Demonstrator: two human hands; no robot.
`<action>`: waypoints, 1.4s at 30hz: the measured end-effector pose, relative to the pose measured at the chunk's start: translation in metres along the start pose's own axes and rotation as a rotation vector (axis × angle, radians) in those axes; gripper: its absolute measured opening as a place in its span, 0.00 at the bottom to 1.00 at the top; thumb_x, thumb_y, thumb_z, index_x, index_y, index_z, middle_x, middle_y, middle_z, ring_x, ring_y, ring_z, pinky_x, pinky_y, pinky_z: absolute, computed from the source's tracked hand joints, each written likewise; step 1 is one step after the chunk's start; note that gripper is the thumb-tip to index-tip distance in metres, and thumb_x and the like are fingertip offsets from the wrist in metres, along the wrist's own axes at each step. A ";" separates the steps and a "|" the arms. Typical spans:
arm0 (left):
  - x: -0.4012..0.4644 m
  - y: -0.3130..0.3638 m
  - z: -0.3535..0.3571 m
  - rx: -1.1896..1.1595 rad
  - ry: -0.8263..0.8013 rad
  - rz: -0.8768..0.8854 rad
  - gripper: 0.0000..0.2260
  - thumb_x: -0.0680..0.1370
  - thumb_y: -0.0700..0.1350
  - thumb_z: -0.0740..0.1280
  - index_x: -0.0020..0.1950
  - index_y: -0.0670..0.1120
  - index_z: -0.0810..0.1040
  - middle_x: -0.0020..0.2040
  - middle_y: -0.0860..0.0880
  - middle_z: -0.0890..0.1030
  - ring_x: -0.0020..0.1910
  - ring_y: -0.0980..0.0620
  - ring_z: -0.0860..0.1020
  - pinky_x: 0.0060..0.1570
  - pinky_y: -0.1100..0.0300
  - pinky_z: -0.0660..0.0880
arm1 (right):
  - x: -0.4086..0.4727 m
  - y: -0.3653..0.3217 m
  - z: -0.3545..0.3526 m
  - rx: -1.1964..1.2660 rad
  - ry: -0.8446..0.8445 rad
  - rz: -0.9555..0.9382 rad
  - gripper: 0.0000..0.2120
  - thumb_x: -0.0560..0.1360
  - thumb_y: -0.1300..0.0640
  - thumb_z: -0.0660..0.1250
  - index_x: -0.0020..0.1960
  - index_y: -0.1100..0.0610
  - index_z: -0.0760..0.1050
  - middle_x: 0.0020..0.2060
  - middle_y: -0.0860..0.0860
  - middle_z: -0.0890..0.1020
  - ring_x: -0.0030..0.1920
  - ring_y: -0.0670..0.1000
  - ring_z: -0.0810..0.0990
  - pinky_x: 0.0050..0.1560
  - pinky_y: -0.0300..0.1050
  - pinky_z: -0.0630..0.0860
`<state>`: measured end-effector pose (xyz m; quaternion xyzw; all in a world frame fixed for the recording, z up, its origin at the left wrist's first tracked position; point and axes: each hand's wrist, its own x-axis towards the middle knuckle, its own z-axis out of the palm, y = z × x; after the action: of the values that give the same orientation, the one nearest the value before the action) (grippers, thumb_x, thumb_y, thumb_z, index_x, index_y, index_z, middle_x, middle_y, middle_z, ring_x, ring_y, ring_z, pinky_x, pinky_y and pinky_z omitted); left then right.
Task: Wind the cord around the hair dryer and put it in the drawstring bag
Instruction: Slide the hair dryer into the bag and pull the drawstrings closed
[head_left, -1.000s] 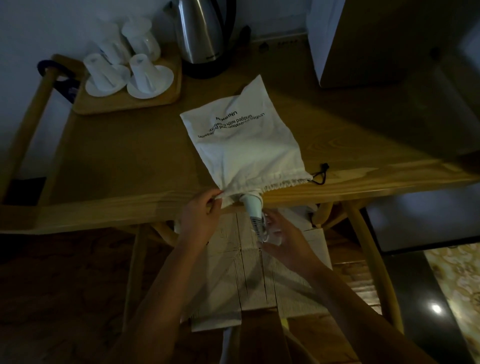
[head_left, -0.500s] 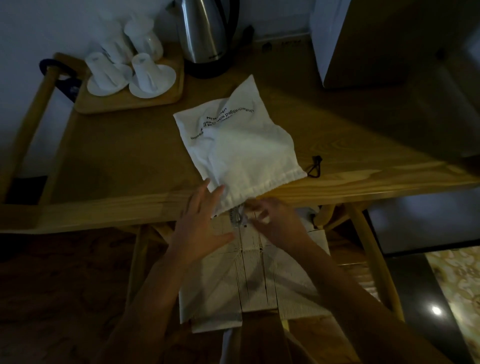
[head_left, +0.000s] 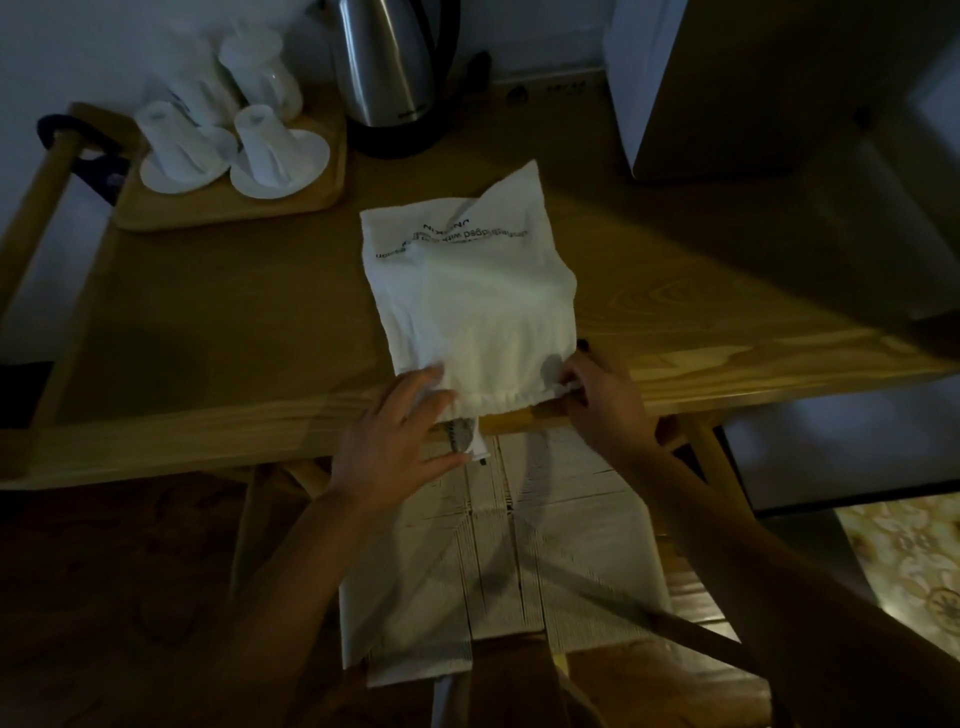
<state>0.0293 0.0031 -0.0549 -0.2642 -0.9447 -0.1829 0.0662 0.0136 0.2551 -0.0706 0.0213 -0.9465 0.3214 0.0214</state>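
The white cloth drawstring bag (head_left: 470, 306) lies at the near edge of the wooden table (head_left: 208, 332) with the grey end of the hair dryer (head_left: 460, 434) poking out of its mouth, so a tug on the cord could probably tip it off onto the woven chair seat (head_left: 545, 545). The left hand (head_left: 400, 441) rests spread and unclenched over the mouth's left side, fingertips just beside that grey end, while the right hand (head_left: 602, 400) pinches the gathered hem at the right corner.

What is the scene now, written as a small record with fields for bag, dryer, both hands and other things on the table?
bag: white drawstring bag flat on wooden table, mouth at near edge
hair dryer: mostly inside; a grey end sticks out of the mouth
left hand: open, fingers on the bag's left mouth corner
right hand: pinching the mouth's right end
other: kettle; tray with upturned cups
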 end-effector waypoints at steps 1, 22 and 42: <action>0.002 0.004 0.002 0.011 0.072 -0.009 0.25 0.69 0.61 0.66 0.57 0.45 0.75 0.62 0.45 0.74 0.57 0.48 0.76 0.45 0.56 0.80 | -0.006 -0.002 0.002 0.010 -0.012 -0.033 0.05 0.70 0.66 0.65 0.45 0.59 0.74 0.46 0.55 0.76 0.44 0.52 0.72 0.40 0.47 0.73; 0.060 0.059 0.033 -0.223 0.199 -0.622 0.21 0.64 0.49 0.76 0.52 0.47 0.74 0.53 0.46 0.76 0.51 0.46 0.74 0.40 0.51 0.77 | -0.051 -0.010 -0.053 0.678 0.059 0.334 0.02 0.74 0.63 0.66 0.44 0.61 0.73 0.40 0.62 0.79 0.35 0.55 0.76 0.35 0.48 0.74; 0.038 0.032 -0.019 -0.966 0.213 -0.856 0.03 0.79 0.47 0.61 0.47 0.50 0.73 0.40 0.49 0.79 0.36 0.55 0.79 0.30 0.62 0.77 | -0.008 -0.012 -0.076 0.710 0.271 0.311 0.09 0.72 0.65 0.67 0.50 0.55 0.75 0.44 0.47 0.79 0.39 0.36 0.78 0.32 0.27 0.73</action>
<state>0.0145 0.0390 -0.0195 0.1547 -0.7660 -0.6223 -0.0454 0.0248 0.2924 -0.0032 -0.1583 -0.7573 0.6274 0.0885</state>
